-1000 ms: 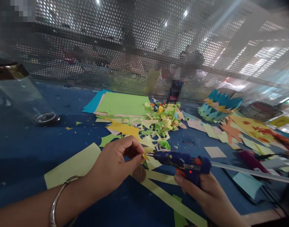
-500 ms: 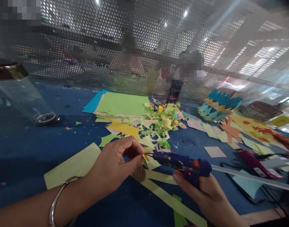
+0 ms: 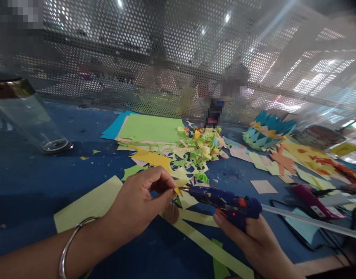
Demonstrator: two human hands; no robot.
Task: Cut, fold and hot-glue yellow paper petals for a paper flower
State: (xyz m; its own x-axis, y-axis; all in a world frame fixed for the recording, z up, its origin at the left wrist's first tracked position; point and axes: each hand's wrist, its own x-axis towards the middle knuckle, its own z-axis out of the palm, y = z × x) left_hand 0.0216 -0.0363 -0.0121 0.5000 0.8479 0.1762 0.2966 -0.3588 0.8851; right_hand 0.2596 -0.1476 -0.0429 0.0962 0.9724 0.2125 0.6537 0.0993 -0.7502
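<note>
Between thumb and fingertips, my left hand [image 3: 143, 199] pinches a small yellow paper piece [image 3: 178, 191]. My right hand [image 3: 253, 240] is wrapped around the handle of a blue hot glue gun [image 3: 224, 199], its red light showing. The metal nozzle is at the yellow piece, close to my left fingertips; whether it touches the paper I cannot tell. A long clear glue stick [image 3: 306, 220] sticks out of the gun's back. Pale yellow-green paper strips [image 3: 209, 244] lie beneath the hands, and a pale yellow sheet [image 3: 87, 203] lies beside my left wrist.
A clear jar [image 3: 29, 116] stands at the left. Coloured paper sheets [image 3: 154, 128] and a heap of paper scraps [image 3: 204, 147] lie ahead. A blue paper crown [image 3: 268, 131], a magenta power strip [image 3: 314, 201] and black cables are at the right. A perforated metal screen [image 3: 131, 58] borders the table.
The view has shifted very slightly. Both hands keep their hold, and the nozzle stays at the yellow paper piece.
</note>
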